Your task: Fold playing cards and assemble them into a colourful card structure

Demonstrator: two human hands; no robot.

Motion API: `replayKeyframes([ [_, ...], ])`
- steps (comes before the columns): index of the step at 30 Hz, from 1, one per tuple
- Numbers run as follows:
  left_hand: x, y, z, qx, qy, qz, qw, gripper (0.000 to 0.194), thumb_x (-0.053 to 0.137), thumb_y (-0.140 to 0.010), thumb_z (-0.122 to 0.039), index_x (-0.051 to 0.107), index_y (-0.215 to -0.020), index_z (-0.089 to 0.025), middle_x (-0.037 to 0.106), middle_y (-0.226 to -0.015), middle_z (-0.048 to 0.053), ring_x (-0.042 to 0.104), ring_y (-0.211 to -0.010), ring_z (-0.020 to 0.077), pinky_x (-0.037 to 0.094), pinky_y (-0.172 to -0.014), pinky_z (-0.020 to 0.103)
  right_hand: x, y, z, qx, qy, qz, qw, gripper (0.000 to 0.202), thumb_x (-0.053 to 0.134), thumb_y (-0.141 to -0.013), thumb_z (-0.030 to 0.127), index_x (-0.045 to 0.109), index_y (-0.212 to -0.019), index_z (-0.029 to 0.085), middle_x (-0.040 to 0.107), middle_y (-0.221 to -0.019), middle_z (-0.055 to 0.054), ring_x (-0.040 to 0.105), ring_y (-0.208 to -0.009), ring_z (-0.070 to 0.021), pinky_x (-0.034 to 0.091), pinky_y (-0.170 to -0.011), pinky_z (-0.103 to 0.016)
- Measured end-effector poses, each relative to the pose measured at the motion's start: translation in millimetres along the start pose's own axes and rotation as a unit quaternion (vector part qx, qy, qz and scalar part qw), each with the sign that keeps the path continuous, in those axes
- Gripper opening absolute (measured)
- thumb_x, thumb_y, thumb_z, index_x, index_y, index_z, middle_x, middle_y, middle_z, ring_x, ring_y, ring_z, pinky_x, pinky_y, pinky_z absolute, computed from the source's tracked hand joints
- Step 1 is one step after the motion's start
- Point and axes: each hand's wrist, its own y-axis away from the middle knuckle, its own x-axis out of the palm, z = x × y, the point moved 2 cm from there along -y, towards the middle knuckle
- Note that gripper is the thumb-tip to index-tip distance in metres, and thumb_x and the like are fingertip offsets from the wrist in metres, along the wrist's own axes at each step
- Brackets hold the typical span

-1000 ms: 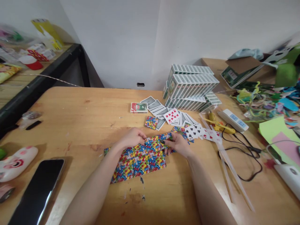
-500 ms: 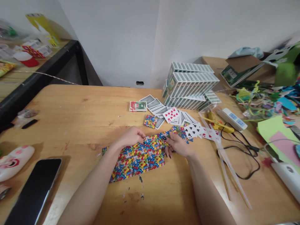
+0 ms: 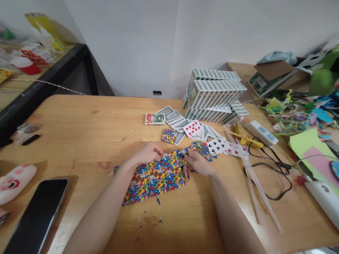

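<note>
A patch of brightly patterned square cards (image 3: 156, 180) lies edge to edge on the table in front of me. Between my hands is its top right patterned card (image 3: 172, 158). My left hand (image 3: 148, 154) has its fingers closed at that card's left edge. On the other edge my right hand (image 3: 197, 163) pinches, dark-nailed thumb on top and the other fingers curled lower down. More patterned cards (image 3: 199, 147) lie just beyond my right hand, partly under a clubs playing card (image 3: 218, 146). A small patterned stack (image 3: 168, 136) sits farther back.
Grey-backed playing cards (image 3: 176, 120) fan out behind, beside a card box (image 3: 155, 119). Striped boxes (image 3: 217, 94) are stacked at the back. To the right lie a yellow glue gun (image 3: 246, 137), clear sticks (image 3: 261, 190) and a power strip (image 3: 261, 132). A phone (image 3: 38, 215) lies left.
The whole view has shifted slightly. Both hands stay at the same patterned card, with hardly any movement against it.
</note>
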Motion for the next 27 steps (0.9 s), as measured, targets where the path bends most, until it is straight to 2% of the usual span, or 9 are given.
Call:
replayKeyframes([
  [8, 1.0, -1, 2, 0.01, 0.003, -0.005, 1.0, 0.022, 0.058, -0.06, -0.021, 0.069, -0.078, -0.016, 0.067, -0.072, 0.0, 0.057, -0.066, 0.0162, 0.039, -0.059, 0.023, -1, -2, -1, 0.003, -0.028, 0.008, 1.0, 0.027, 0.047, -0.078, 0.044, 0.034, -0.078, 0.021, 0.05, -0.047, 0.009, 0.057, -0.038, -0.0115, 0.045, -0.032, -0.019],
  [12, -3.7, 2, -2, 0.057, 0.015, 0.008, 0.998, 0.022, 0.057, -0.065, -0.021, 0.066, -0.084, -0.015, 0.068, -0.081, 0.002, 0.059, -0.071, 0.0155, 0.043, -0.065, 0.024, -2, -3, -4, -0.007, -0.065, -0.018, 0.998, 0.026, 0.05, -0.076, 0.042, 0.035, -0.078, 0.021, 0.049, -0.055, 0.008, 0.059, -0.041, -0.0117, 0.047, -0.034, -0.021],
  [15, -11.7, 7, -7, 0.115, 0.022, -0.007, 0.993, 0.022, 0.053, -0.069, -0.018, 0.063, -0.088, -0.015, 0.067, -0.089, 0.003, 0.059, -0.08, 0.0149, 0.044, -0.075, 0.027, -1, -4, -5, -0.019, -0.082, -0.044, 0.995, 0.027, 0.051, -0.076, 0.041, 0.034, -0.078, 0.021, 0.047, -0.055, 0.009, 0.059, -0.042, -0.0117, 0.047, -0.035, -0.02],
  [17, -15.5, 10, -10, 0.152, 0.006, -0.056, 0.987, 0.023, 0.048, -0.072, -0.014, 0.062, -0.089, -0.017, 0.065, -0.093, 0.003, 0.059, -0.084, 0.0144, 0.045, -0.079, 0.028, 0, -4, -6, -0.02, -0.091, -0.059, 0.994, 0.028, 0.051, -0.076, 0.042, 0.033, -0.078, 0.021, 0.046, -0.054, 0.009, 0.059, -0.042, -0.0117, 0.047, -0.035, -0.02],
  [21, -8.2, 12, -20, 0.168, -0.106, -0.227, 0.953, 0.026, 0.042, -0.076, -0.014, 0.061, -0.093, -0.019, 0.063, -0.095, 0.003, 0.058, -0.086, 0.0162, 0.046, -0.08, 0.033, 1, -7, -6, -0.035, -0.112, -0.081, 0.99, 0.028, 0.052, -0.075, 0.042, 0.034, -0.08, 0.021, 0.047, -0.057, 0.008, 0.058, -0.042, -0.0111, 0.046, -0.036, -0.02],
  [24, 14.8, 14, -32, 0.199, -0.197, -0.263, 0.923, 0.027, 0.041, -0.078, -0.015, 0.059, -0.098, -0.02, 0.058, -0.104, 0.005, 0.053, -0.097, 0.0173, 0.042, -0.089, 0.034, 3, -8, -6, -0.049, -0.13, -0.093, 0.986, 0.026, 0.052, -0.075, 0.041, 0.036, -0.081, 0.022, 0.049, -0.061, 0.007, 0.058, -0.042, -0.0105, 0.046, -0.036, -0.02],
  [27, 40.8, 22, -41, 0.189, -0.287, -0.287, 0.894, 0.032, 0.04, -0.081, -0.02, 0.052, -0.111, -0.019, 0.052, -0.116, 0.007, 0.044, -0.111, 0.0209, 0.032, -0.098, 0.041, 3, -7, -5, -0.05, -0.147, -0.092, 0.984, 0.024, 0.052, -0.074, 0.039, 0.037, -0.081, 0.022, 0.051, -0.063, 0.007, 0.058, -0.043, -0.0104, 0.047, -0.038, -0.02],
])
